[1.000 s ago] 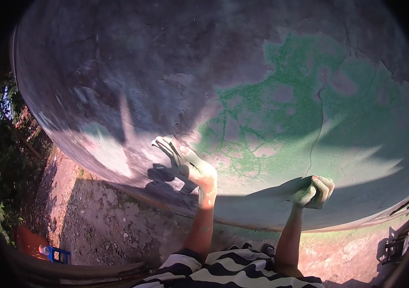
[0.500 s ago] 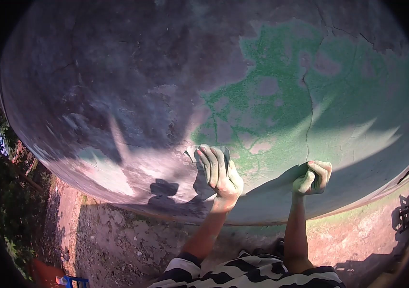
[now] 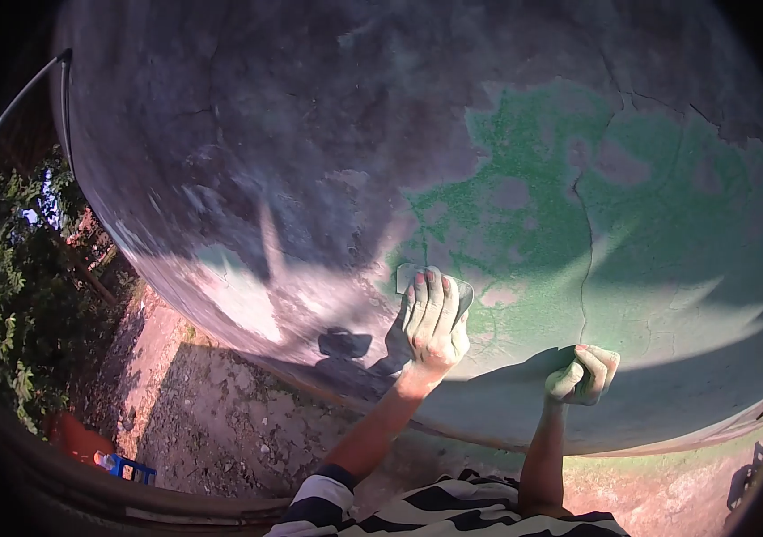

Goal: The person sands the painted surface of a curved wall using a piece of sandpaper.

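My left hand (image 3: 437, 320) presses a thin grey sheet, which looks like sandpaper (image 3: 466, 295), against the wall (image 3: 310, 116). Its fingers lie over the sheet, whose edges stick out on both sides. The contact is at the lower left edge of a green paint patch (image 3: 534, 210). Pale dust coats both hands. Lower and further right, my right hand (image 3: 584, 376) is curled closed beside the wall, below a long crack (image 3: 588, 259). Whatever its fingers may hold is hidden.
Rough ground (image 3: 229, 421) runs along the foot of the wall. Leafy plants (image 3: 19, 313) stand at the left, with a blue plastic object (image 3: 135, 471) below them. A dark pole (image 3: 67, 107) rises by the wall's left edge. Shadows fall across the wall.
The view has turned left, so the wall sits further right and lower. My left hand has slid slightly upward on the wall with the sandpaper. My right hand stays closed by the crack.
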Motion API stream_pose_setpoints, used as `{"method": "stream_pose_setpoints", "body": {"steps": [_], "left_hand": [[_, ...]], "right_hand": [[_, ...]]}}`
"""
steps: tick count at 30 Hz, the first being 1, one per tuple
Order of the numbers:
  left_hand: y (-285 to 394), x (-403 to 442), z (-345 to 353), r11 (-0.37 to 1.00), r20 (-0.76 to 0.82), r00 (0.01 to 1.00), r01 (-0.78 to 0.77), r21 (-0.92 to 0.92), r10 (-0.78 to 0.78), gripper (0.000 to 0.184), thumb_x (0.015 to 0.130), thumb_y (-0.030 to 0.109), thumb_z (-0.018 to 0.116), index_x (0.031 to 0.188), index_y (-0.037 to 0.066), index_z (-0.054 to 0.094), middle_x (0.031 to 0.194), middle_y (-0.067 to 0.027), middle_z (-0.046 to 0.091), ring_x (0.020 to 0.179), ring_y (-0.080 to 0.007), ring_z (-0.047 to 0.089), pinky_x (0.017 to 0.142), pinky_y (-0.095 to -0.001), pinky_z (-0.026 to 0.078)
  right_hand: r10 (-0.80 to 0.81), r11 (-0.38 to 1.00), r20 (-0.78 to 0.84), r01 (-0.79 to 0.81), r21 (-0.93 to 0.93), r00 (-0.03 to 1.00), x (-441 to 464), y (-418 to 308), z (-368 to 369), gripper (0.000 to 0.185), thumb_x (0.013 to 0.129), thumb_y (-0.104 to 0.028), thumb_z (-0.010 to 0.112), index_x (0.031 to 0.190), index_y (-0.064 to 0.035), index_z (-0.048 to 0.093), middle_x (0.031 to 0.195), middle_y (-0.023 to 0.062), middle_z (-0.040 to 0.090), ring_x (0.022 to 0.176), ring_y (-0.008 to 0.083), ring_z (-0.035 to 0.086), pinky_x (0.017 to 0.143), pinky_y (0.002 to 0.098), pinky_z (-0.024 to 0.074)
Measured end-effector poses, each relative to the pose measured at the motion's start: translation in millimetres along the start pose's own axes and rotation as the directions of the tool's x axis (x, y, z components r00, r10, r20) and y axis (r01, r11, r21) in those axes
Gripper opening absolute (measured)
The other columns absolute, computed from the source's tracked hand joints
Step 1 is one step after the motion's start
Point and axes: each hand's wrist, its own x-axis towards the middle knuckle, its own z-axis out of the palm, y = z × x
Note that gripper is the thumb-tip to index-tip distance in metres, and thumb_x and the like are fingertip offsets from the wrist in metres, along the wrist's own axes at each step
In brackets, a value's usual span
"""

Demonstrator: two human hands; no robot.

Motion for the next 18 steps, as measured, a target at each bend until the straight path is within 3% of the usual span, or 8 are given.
{"method": "stream_pose_setpoints", "body": {"steps": [2, 3, 6, 9, 11, 14, 16, 18], "left_hand": [[-12.4, 42.4, -20.9, 0.997, -0.032, 0.999, 0.037, 0.072, -0.035, 0.045, 0.097, 0.02, 0.05, 0.127, -0.013, 0.057, 0.137, -0.0352, 0.05, 0.133, -0.0483, 0.046, 0.112, -0.0486, 0.035], [-9.0, 72.9, -29.2, 0.952, -0.169, 0.937, 0.302, -0.044, -0.305, 0.046, 0.101, 0.024, 0.046, 0.127, -0.013, 0.056, 0.136, -0.0345, 0.051, 0.126, -0.0463, 0.05, 0.107, -0.0458, 0.039], [-71.7, 96.0, -48.3, 0.548, -0.229, 0.498, 0.78, -0.303, -0.836, 0.051, 0.107, 0.034, 0.042, 0.129, -0.01, 0.056, 0.13, -0.0275, 0.059, 0.106, -0.0365, 0.062, 0.092, -0.0379, 0.045], [-58.8, 62.4, -17.6, 0.694, -0.377, 0.616, 0.711, -0.111, -0.692, 0.05, 0.108, 0.032, 0.042, 0.13, -0.009, 0.056, 0.123, -0.0222, 0.065, 0.099, -0.0331, 0.065, 0.093, -0.0334, 0.047], [8.0, 37.0, -7.4, 0.92, -0.308, 0.868, 0.382, -0.085, -0.389, 0.045, 0.105, 0.023, 0.046, 0.131, -0.013, 0.053, 0.123, -0.0255, 0.064, 0.105, -0.0383, 0.065, 0.098, -0.0371, 0.046], [18.3, -21.4, 15.4, 0.991, -0.078, 0.99, 0.12, 0.066, -0.115, 0.045, 0.104, 0.022, 0.046, 0.131, -0.013, 0.053, 0.125, -0.0269, 0.062, 0.108, -0.0397, 0.062, 0.1, -0.0383, 0.045], [-5.3, -3.3, 4.2, 0.977, -0.084, 0.981, 0.186, 0.102, -0.177, 0.045, 0.104, 0.022, 0.046, 0.131, -0.013, 0.053, 0.126, -0.0278, 0.061, 0.11, -0.0406, 0.061, 0.1, -0.0392, 0.045], [-31.3, 17.3, -7.7, 0.887, -0.165, 0.879, 0.46, 0.04, -0.448, 0.044, 0.103, 0.021, 0.046, 0.131, -0.013, 0.053, 0.128, -0.0287, 0.059, 0.112, -0.0415, 0.059, 0.101, -0.04, 0.044]], "right_hand": [[-0.062, 0.998, 0.033, 0.061, 0.013, 0.998, 0.9, 3.5, -3.5, 0.012, 0.082, -0.012, 0.054, 0.079, -0.0025, 0.06, 0.07, 0.0077, 0.059, 0.061, 0.0195, 0.052, 0.055, 0.0311, 0.0355], [-0.088, 0.996, 0.042, 0.088, 0.017, 0.995, 4.7, 2.9, -3.1, 0.014, 0.086, -0.015, 0.052, 0.082, -0.0033, 0.059, 0.069, 0.0066, 0.059, 0.059, 0.0186, 0.052, 0.053, 0.0314, 0.0339], [-0.108, 0.993, 0.05, 0.105, 0.052, 0.993, 0.2, 5.6, -6.3, 0.016, 0.088, -0.017, 0.05, 0.082, -0.0038, 0.058, 0.07, 0.0069, 0.058, 0.057, 0.0178, 0.051, 0.052, 0.0312, 0.0331], [-0.114, 0.991, 0.035, 0.111, 0.078, 0.993, -6.5, 10.4, -10.1, 0.017, 0.088, -0.018, 0.049, 0.079, -0.005, 0.056, 0.071, 0.0069, 0.057, 0.056, 0.0166, 0.05, 0.052, 0.0307, 0.0326], [-0.127, 0.989, 0.026, 0.125, 0.084, 0.992, -5.6, 9.4, -6.8, 0.015, 0.087, -0.016, 0.048, 0.08, -0.0052, 0.055, 0.072, 0.0068, 0.057, 0.056, 0.0166, 0.051, 0.051, 0.031, 0.0335], [-0.121, 0.99, -0.004, 0.121, 0.068, 0.993, -2.7, 6.2, -3.2, 0.013, 0.076, -0.008, 0.048, 0.078, -0.0013, 0.058, 0.069, 0.0094, 0.057, 0.06, 0.0204, 0.05, 0.056, 0.0339, 0.0334], [-0.116, 0.988, -0.011, 0.116, 0.106, 0.993, -2.5, 7.8, -1.8, 0.012, 0.076, -0.008, 0.049, 0.077, -0.0009, 0.058, 0.069, 0.0097, 0.057, 0.06, 0.0206, 0.05, 0.056, 0.0335, 0.0336], [-0.103, 0.988, -0.029, 0.105, 0.113, 0.994, -4.6, 8.7, -2.9, 0.012, 0.075, -0.008, 0.049, 0.077, -0.0007, 0.058, 0.069, 0.0103, 0.057, 0.061, 0.0206, 0.051, 0.056, 0.0334, 0.0336]]}}
